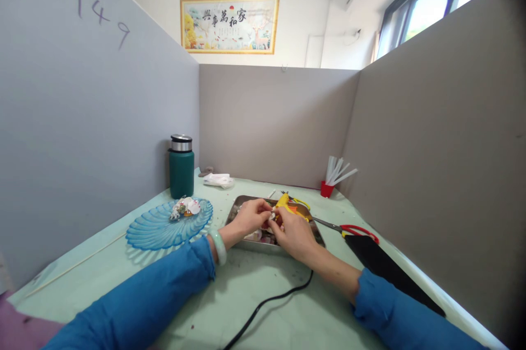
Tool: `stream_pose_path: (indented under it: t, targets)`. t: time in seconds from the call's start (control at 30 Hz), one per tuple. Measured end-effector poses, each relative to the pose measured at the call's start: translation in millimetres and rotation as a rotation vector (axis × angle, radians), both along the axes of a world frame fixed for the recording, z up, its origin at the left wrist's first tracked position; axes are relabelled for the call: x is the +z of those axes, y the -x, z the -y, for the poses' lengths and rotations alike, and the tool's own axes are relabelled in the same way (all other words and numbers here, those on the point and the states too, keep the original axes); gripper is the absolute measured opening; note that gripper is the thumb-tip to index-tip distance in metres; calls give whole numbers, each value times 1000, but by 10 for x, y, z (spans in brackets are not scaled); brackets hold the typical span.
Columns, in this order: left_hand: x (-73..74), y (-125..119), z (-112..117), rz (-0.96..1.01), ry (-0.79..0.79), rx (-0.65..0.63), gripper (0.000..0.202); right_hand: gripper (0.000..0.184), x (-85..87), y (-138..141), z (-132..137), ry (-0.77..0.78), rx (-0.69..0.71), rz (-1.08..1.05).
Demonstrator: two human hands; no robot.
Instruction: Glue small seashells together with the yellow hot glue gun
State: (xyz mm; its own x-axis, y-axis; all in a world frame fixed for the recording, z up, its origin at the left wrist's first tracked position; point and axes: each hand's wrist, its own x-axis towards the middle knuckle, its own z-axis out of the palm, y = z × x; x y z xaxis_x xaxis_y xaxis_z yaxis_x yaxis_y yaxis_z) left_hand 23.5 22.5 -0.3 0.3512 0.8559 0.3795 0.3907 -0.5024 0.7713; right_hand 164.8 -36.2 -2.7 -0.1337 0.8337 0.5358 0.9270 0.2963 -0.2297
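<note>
My left hand, with a pale green bangle at the wrist, and my right hand meet over a metal tray. Their fingertips pinch a small whitish shell between them; its exact shape is partly hidden by the fingers. Loose shells lie in the tray beneath my hands. A yellow hot glue gun rests in the tray, just behind my right hand and partly covered by it.
Left, a blue scalloped glass plate bears a cluster of shells; behind it stands a green bottle. Red-handled scissors and a black flat object lie right. A red cup holds white sticks. A black cord runs in front.
</note>
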Motion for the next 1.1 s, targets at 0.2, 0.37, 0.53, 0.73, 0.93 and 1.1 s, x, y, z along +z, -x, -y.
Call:
stream_pose_path:
  t: [0.2, 0.37, 0.53, 0.73, 0.93, 1.1]
  targets:
    - [16, 9, 12, -5, 7, -15, 17, 24, 1, 3, 1, 12, -10, -6]
    - [-2, 3, -5, -9, 14, 1, 17, 24, -22, -9, -15, -10, 7, -8]
    - [-26, -7, -32, 24, 42, -24, 17, 23, -28, -12, -15, -24, 24, -23]
    - [-29, -9, -23, 106, 64, -76, 16, 23, -11, -4, -2, -21, 14, -32]
    - [-13, -7, -7, 164, 69, -97, 15, 21, -13, -7, -1, -26, 18, -49]
    - [-3, -10, 1, 170, 65, -100, 14, 21, -25, -18, -9, -36, 23, -56]
